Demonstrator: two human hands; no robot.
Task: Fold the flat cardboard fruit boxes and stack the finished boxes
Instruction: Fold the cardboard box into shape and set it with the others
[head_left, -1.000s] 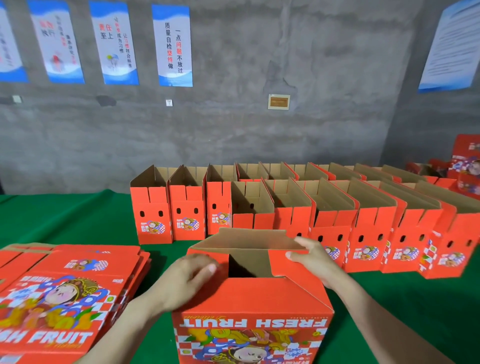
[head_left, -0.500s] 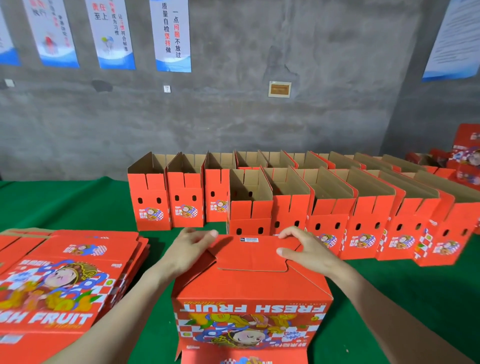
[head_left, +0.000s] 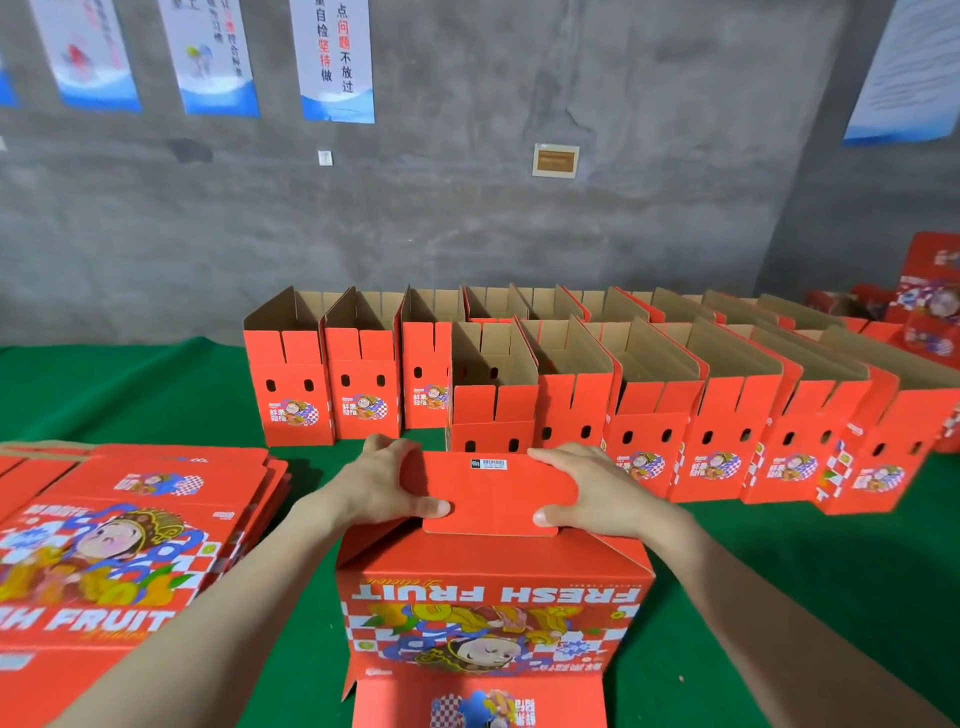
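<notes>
Left hand (head_left: 382, 486): thumb flat on the red top flap (head_left: 493, 493), fingers curled over its left edge. Right hand (head_left: 597, 491) mirrors it on the right edge. Both clamp the flap, which lies across the top of the box in work (head_left: 493, 608); fingertips behind the flap are hidden.

The box stands at the near middle of the green table cover (head_left: 779, 582), its "FRESH FRUIT" print upside down toward the camera. A lower flap juts forward, cut off by the bottom edge.

Left: a stack of flat boxes (head_left: 130, 545), cut off at the frame edge, with a narrow green strip between it and the box. There is wider bare green to the right.

Behind: 2 rows of folded boxes (head_left: 649, 415), open-topped and packed side by side, the nearest just beyond the hands.

Room: grey concrete wall (head_left: 467, 234), posters (head_left: 337, 57) cropped at the top, a small plaque (head_left: 555, 160). More red boxes sit at the far right, too blurred to read.
</notes>
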